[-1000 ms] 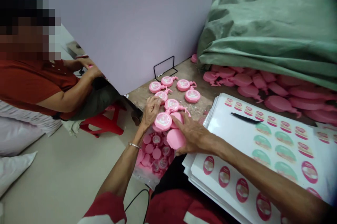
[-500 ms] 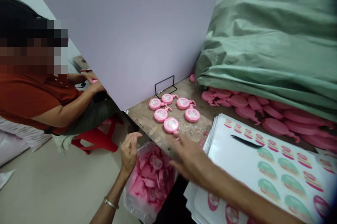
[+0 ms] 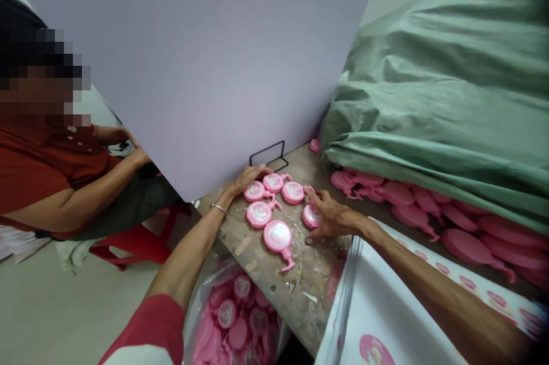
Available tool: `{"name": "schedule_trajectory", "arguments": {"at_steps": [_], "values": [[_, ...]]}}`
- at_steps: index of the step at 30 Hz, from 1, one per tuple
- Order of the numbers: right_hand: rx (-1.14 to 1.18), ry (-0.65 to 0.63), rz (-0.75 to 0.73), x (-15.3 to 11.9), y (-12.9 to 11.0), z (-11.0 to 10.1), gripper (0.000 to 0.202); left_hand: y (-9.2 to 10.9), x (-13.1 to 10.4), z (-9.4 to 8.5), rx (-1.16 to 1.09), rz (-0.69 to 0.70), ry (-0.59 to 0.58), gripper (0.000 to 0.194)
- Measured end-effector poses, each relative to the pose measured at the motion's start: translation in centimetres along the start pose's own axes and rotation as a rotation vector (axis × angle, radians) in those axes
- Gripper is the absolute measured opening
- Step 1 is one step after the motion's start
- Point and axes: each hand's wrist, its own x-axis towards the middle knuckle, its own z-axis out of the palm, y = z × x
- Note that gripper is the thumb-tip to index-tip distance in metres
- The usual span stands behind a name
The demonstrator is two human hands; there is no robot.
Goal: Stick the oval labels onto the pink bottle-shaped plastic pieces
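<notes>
Several round pink plastic pieces [image 3: 277,235], each with a curved stem and a picture sticker on its face, lie in a loose ring on the worktable. My left hand [image 3: 247,178] rests at the far left of the group, fingers stretched out behind the pieces and touching or nearly touching them. On the other side, my right hand [image 3: 332,213] has its fingers spread around the rightmost pink piece [image 3: 312,216], partly covering it. Its index finger reaches toward the stem of the neighbouring piece [image 3: 293,193].
Below the table edge [image 3: 257,276], a clear plastic bag [image 3: 201,285] holds more stickered pieces. Sticker sheets [image 3: 386,296] are stacked at right, beside a green sack [image 3: 429,102] with pink pieces spilling out. A white panel [image 3: 214,67] stands behind in a wire stand [image 3: 268,153]. A co-worker [image 3: 51,170] sits left.
My left hand has moved from above the bag to the far side of the pieces. My right hand has gone forward to the right side of the group.
</notes>
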Motion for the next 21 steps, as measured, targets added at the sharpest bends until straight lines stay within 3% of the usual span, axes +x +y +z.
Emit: {"name": "schedule_trajectory", "arguments": {"at_steps": [3,7,12,17,21], "values": [[0.052,0.029,-0.075,-0.4,-1.9,1.4,0.136,0.5,-1.4,0.5,0.001,-0.013,-0.054,0.057],[0.082,0.071,-0.134,-2.8,-5.0,4.6,0.120,1.4,-7.1,0.3,0.006,-0.038,-0.008,0.053],[0.053,0.079,-0.223,-6.5,-8.5,8.1,0.119,2.9,-16.3,0.6,-0.089,-0.099,0.147,0.053],[-0.013,0.095,-0.299,-9.9,-11.4,10.5,0.122,3.8,-24.2,2.4,-0.143,-0.118,0.373,0.048],[-0.144,0.164,-0.394,-12.3,-13.7,12.6,0.099,3.4,-28.7,4.0,-0.249,-0.294,0.447,0.053]]}}
